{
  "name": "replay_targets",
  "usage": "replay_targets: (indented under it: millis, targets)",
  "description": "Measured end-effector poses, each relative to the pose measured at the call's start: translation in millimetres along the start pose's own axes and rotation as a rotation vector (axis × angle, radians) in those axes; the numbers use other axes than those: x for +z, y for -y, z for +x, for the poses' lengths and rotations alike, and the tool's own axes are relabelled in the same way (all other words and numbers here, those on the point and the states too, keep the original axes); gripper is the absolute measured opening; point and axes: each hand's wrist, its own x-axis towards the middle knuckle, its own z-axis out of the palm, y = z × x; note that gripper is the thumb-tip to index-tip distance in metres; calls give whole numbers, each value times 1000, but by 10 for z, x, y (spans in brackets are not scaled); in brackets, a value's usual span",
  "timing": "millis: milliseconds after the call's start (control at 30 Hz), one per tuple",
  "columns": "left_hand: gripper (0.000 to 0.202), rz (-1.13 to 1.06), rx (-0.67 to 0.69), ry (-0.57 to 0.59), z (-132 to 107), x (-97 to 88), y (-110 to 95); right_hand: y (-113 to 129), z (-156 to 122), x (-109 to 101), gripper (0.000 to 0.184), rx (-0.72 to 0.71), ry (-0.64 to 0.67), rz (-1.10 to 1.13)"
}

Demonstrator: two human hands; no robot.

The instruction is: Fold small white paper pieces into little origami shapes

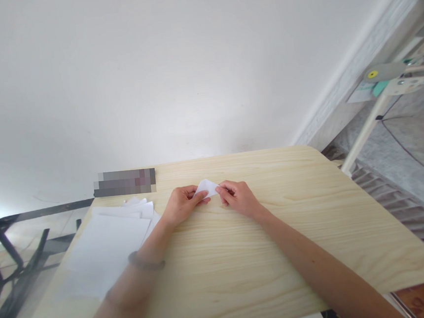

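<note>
Between my two hands is a small piece of folded white paper (207,186), roughly triangular, held over the middle of the wooden table. My left hand (183,203) grips its left side, thumb on top and fingers behind. At the right corner, my right hand (237,196) pinches the paper between thumb and fingertips. The fingers partly cover the paper's lower edge, so I cannot make out all its folds. A dark band (147,261) circles my left wrist.
Loose white sheets (108,242) lie stacked on the left of the table (302,255). Behind them, at the back left, is a blurred-out dark object (125,182). A white wall (189,72) borders the far edge. A white metal frame (365,130) stands off to the right.
</note>
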Motion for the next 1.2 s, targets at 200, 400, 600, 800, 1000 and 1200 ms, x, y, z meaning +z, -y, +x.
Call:
replay_targets:
  millis: [200,400,600,800,1000,1200]
  targets:
    - [37,-41,0,-43,8,4,-40,-5,11,2,28,33,-21,110]
    - [38,-128,67,-57,1,9,-104,-38,16,-29,28,110,-24,156]
    - [29,-189,62,-50,35,-16,-43,-38,4,-47,20,99,107,329]
    - [30,-260,48,-57,57,-24,-12,-35,-9,-37,18,59,138,281]
    - [30,-274,29,-68,52,-11,-20,-22,-9,-38,19,48,143,280]
    - [29,-244,47,-43,47,-15,-12,-12,-8,-32,19,52,136,229]
